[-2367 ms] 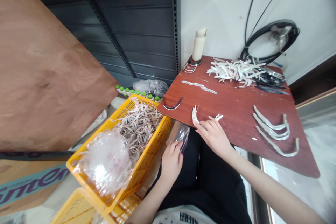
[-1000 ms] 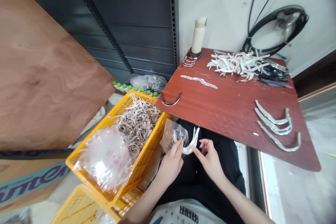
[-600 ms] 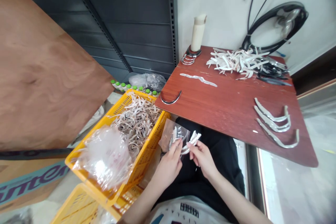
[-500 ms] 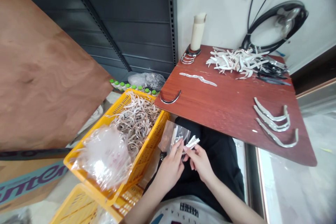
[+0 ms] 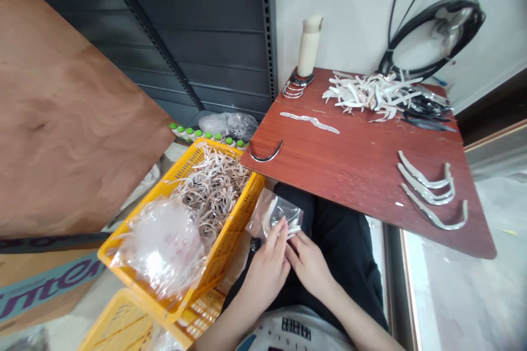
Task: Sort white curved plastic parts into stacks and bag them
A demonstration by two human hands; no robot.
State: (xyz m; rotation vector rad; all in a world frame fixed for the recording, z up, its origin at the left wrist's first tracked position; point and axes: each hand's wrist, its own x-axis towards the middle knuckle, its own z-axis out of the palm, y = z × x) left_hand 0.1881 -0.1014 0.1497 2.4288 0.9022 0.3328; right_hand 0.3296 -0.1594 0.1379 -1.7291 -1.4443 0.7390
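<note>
Over my lap, my left hand (image 5: pixel 269 263) is closed on a clear plastic bag (image 5: pixel 256 214), its fingers lying across the front of it. White curved strips (image 5: pixel 269 213) show inside the bag. My right hand (image 5: pixel 309 264) meets the left one at the bag's near edge, its fingers pinched on a small bunch of white strip ends (image 5: pixel 293 229). How far this bunch reaches into the bag is hidden by my fingers.
Left of my lap, a yellow crate (image 5: pixel 242 219) holds many curved strips and a pile of clear bags (image 5: pixel 164 247). A red-brown table (image 5: pixel 349 159) in front carries a strip heap (image 5: pixel 370 93), loose curved pieces (image 5: pixel 428 192) and a pale tube (image 5: pixel 309 46).
My right hand has moved left and closer to my left hand, bringing the bunch of white strips down against the bag. The camera view has shifted slightly.
</note>
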